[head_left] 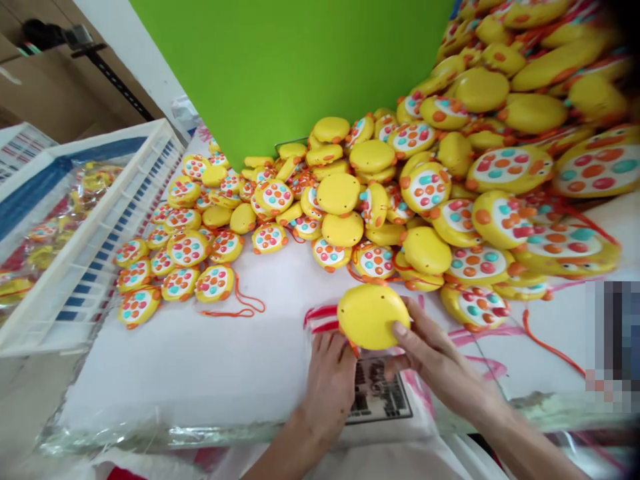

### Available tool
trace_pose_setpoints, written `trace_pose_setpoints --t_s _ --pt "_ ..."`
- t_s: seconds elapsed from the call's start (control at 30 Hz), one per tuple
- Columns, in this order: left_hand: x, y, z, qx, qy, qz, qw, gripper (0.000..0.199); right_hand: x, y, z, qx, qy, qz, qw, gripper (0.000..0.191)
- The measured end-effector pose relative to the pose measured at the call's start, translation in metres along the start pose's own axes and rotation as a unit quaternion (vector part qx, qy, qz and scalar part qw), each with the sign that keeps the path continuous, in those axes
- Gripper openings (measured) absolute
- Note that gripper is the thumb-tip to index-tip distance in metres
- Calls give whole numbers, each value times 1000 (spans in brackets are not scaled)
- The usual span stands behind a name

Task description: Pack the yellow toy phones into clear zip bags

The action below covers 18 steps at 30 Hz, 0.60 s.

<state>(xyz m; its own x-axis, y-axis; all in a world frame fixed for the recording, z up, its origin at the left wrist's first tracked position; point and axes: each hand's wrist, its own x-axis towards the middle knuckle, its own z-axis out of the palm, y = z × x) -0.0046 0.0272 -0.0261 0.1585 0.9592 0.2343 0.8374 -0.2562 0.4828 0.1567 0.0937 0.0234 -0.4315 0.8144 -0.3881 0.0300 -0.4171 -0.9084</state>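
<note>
Both my hands meet at one yellow toy (373, 315), plain side up, low on the white table (200, 360), just in front of the big heap. My right hand (435, 363) pinches its right edge, thumb on top and fingers curled under. My left hand (330, 387) lies half closed at its lower left edge, fingertips tucked beneath it, over a clear plastic bag (380, 393) with a printed label and a red strip at its mouth. One bag that I can count.

Behind the toy: a heap of toys (425, 180), yellow round shells, many showing faces with orange, pink and teal dots. Too many to count; they climb high to the right of the held toy. To the left of it a flatter group (175, 267) lies in rough rows, roughly a dozen and more, with one loose orange cord (240, 303) trailing from the nearest.

Far left of the toy: one white slatted crate (100, 233) holding bagged toys. Behind the heap stands one green board (290, 67).
</note>
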Motion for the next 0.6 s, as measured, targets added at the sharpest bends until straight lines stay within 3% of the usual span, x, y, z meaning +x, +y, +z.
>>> trace_pose_setpoints --t_s 0.07,0.2,0.3,0.33,0.37,0.43,0.5,0.53,0.6 --pt "-2 0 -2 20 -24 35 999 23 4 -1 1 -129 -3 -51 990 41" --pt "-4 -6 -14 28 -11 89 996 23 -2 -5 -4 -377 -35 -134 916 34" --pt "-7 -19 -27 12 13 131 991 21 -8 -9 -9 -441 -44 -155 883 33" --pt "-9 -24 -32 7 33 113 993 21 -10 -9 -10 -445 -46 -158 881 32" --pt "-11 -29 -37 -1 58 57 997 22 -11 -10 -11 -442 -46 -161 881 31" --pt "-14 -36 -46 -31 82 -144 986 25 -13 -11 -11 -430 -44 -166 886 29" --pt "-13 -41 -53 -113 49 -339 933 35 -14 -12 -10 -417 -50 -164 892 29" --pt "-12 -42 -54 -167 22 -397 902 40 -14 -12 -9 -414 -55 -163 894 29" --pt "-6 -42 -53 -273 -28 -431 859 45 -13 -14 -8 -421 -58 -162 891 31"
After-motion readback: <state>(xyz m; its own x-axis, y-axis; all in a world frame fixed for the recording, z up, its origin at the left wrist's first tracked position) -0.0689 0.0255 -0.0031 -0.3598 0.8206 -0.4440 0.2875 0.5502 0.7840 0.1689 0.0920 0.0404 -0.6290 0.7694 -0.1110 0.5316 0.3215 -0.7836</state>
